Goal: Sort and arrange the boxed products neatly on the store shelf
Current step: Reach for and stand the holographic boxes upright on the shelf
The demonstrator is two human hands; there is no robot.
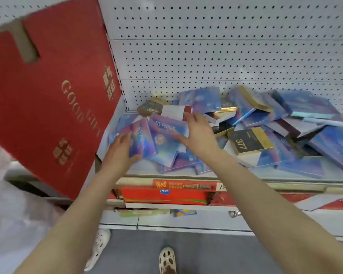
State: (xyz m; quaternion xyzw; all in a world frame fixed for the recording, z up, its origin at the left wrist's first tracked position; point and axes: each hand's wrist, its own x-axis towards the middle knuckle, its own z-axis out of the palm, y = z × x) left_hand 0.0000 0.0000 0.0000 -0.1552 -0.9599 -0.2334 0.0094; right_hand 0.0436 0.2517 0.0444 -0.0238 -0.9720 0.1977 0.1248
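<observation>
Several shiny blue boxes lie jumbled across the grey shelf, mixed with black and gold boxes marked 377. My left hand grips the left side of a small upright group of blue boxes at the shelf's left end. My right hand lies spread on a blue box marked SYRINX, pressing it against that group. A white and red box sits just behind my right fingers. More blue boxes are heaped at the right.
A large red GOOD GIFT carton leans tilted at the left, beside the shelf end. White pegboard backs the shelf. A lower shelf holds red packs. My feet in light clogs stand on the grey floor.
</observation>
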